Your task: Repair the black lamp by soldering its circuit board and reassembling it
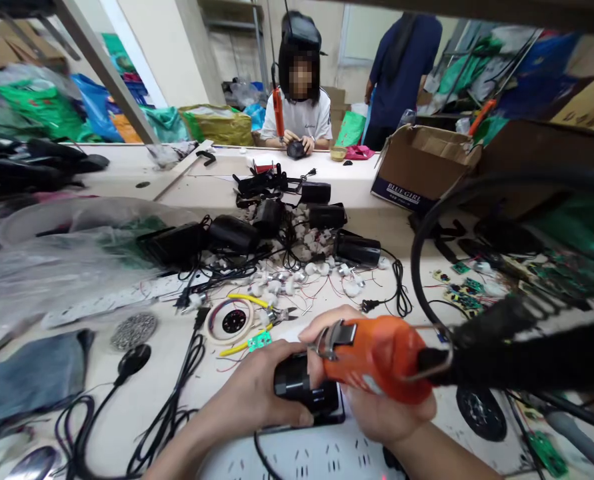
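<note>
Cluttered and pale, the long surface [141,393] runs from the near edge to a seated person [301,100] working at the far side, with a second person [401,67] standing behind by a cardboard box [421,167]. Near the front edge, the left hand [257,393] wraps its grip closed around a black housing [301,390], thumb along the lower side, pressing it down onto a white power strip [307,457]. The right hand [377,407] closes its grip on an orange power screwdriver [381,357], whose thick black cable [527,353] trails off to the right. I judge the housing to be rigid, glossy plastic, fairly light and a little slippery, best held around its body as the left hand does; the screwdriver looks heavier and cable-tugged, so it wants a full-palm hold on the orange barrel. Counting what shows clearly: one orange screwdriver in hand and a second one hanging near the seated person, roughly six similar black housings [357,248] piled mid-surface, one roll of wire [233,321], one yellow-handled cutter [264,313], and many small white parts [277,283], too many and too blurred to count.
</note>
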Motion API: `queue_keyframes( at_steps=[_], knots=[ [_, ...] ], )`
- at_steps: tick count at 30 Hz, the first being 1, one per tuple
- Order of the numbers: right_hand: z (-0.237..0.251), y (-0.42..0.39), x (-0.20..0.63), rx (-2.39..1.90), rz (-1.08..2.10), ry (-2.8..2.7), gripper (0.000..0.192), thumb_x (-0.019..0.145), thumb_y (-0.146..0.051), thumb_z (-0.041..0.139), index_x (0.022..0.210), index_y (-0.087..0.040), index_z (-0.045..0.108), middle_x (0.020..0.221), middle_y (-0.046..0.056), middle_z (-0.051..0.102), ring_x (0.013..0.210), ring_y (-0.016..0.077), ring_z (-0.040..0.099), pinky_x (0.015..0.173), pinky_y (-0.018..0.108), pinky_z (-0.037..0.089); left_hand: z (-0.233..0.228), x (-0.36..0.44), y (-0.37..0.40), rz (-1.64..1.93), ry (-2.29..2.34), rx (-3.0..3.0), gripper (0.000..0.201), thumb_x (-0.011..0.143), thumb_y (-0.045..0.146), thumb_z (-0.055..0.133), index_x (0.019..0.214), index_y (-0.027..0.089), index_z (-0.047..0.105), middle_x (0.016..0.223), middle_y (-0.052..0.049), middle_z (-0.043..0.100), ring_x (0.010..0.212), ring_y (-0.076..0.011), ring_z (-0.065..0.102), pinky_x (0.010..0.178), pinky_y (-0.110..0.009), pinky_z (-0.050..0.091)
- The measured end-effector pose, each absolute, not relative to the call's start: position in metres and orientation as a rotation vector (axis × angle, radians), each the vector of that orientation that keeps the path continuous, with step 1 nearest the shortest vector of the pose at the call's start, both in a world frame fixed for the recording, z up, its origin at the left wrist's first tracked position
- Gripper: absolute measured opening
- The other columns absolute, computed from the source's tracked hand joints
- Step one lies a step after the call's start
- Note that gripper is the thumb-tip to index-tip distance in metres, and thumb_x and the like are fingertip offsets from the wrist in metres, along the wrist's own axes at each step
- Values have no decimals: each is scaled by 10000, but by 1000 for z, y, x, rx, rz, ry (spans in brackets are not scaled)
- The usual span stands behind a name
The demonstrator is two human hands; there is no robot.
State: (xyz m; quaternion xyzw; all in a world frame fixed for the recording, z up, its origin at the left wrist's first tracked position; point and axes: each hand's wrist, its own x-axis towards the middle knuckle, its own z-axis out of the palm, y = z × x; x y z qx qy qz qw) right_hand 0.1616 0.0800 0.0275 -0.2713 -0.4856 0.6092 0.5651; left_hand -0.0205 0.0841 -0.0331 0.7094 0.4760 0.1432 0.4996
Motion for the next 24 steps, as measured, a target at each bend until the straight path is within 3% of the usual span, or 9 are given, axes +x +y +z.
queue_keyframes(
  at_steps=[4, 9, 14, 19, 24],
  knots=[
    [17, 77, 166, -767, 1416, -1310, 424, 849, -627, 593, 953, -224, 671, 651, 31, 625, 583, 224, 566, 592, 360, 488, -36, -21, 83, 395, 1152, 1715, 454, 618, 425, 805, 994, 206, 675, 995, -18, 674, 901, -213, 581, 796, -297, 473],
    [23, 87, 153, -600, 1372, -1354, 710, 761, -899, 354, 710, -221, 557, 634, 35, 483, 572, 222, 494, 584, 391, 471, -35, -21, 83, 399, 1112, 1647, 429, 587, 411, 830, 915, 186, 669, 948, -5, 666, 873, -200, 581, 777, -286, 470],
    [17, 94, 145, -507, 1410, -1374, 745, 834, -854, 305, 809, -179, 620, 668, 45, 514, 521, 194, 502, 472, 321, 408, -34, -20, 84, 374, 1148, 1647, 418, 573, 380, 831, 899, 181, 660, 950, -4, 656, 875, -199, 572, 759, -277, 458],
    [21, 100, 143, -487, 1486, -1275, 769, 810, -861, 354, 807, -155, 657, 506, 15, 489, 388, 145, 403, 365, 255, 292, -32, -19, 82, 349, 1191, 1685, 461, 524, 355, 851, 906, 199, 646, 942, 8, 641, 852, -185, 553, 723, -256, 443],
    [42, 101, 146, -432, 1567, -1140, 675, 834, -792, 412, 823, -181, 698, 657, 63, 612, 430, 165, 484, 383, 276, 393, -29, -16, 81, 290, 1270, 1708, 553, 475, 323, 873, 970, 216, 652, 953, 14, 643, 841, -188, 557, 728, -267, 432]
  ],
)
